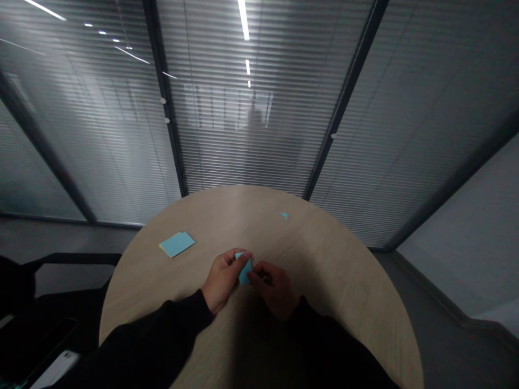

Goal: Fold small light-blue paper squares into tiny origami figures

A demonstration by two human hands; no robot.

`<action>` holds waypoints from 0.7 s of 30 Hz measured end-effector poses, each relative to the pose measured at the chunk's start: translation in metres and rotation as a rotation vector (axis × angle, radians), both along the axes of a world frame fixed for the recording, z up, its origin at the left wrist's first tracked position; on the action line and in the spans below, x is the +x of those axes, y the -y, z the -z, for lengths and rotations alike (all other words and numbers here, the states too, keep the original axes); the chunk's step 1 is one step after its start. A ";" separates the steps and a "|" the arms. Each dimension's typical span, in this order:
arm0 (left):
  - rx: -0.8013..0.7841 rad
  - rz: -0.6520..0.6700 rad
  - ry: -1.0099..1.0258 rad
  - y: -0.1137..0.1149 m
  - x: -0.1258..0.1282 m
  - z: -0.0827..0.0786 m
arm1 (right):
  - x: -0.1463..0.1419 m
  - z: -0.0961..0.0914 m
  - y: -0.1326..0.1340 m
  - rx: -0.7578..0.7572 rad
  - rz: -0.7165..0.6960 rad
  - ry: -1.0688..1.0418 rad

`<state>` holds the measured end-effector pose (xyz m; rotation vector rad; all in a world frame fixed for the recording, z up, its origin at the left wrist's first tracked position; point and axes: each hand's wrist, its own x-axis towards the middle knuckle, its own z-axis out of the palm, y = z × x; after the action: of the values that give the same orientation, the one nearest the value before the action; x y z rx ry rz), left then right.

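A small piece of light blue paper (244,274) is held between my two hands above the near middle of the table. My left hand (224,275) grips its upper left side, with the thumb lying over the front. At the lower right edge, the fingertips of my right hand (276,289) pinch the same paper. Whether the paper is folded I cannot tell. To the left lies a stack of light blue paper sheets (177,245). Farther off, right of the middle, is a tiny blue paper scrap (284,215).
The round wooden table (344,259) has its curved far edge near a glass wall with blinds (243,156). A black chair (73,259) stands at the left, with a white object (57,370) at the lower left. A white wall (466,237) rises on the right.
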<state>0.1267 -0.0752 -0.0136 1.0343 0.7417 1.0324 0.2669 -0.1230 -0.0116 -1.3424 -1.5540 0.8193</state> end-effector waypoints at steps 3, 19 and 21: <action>-0.017 -0.032 0.014 -0.003 0.001 0.002 | 0.002 0.004 0.000 -0.001 -0.002 0.026; 0.048 0.268 0.032 -0.005 -0.010 0.002 | 0.014 0.008 -0.003 -0.096 -0.043 -0.215; 0.064 0.280 0.038 -0.006 -0.010 0.004 | 0.014 0.009 -0.004 -0.103 -0.053 -0.266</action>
<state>0.1166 -0.0696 -0.0171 1.1352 0.5182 0.8355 0.2808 -0.1192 -0.0206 -1.2136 -1.3584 1.0774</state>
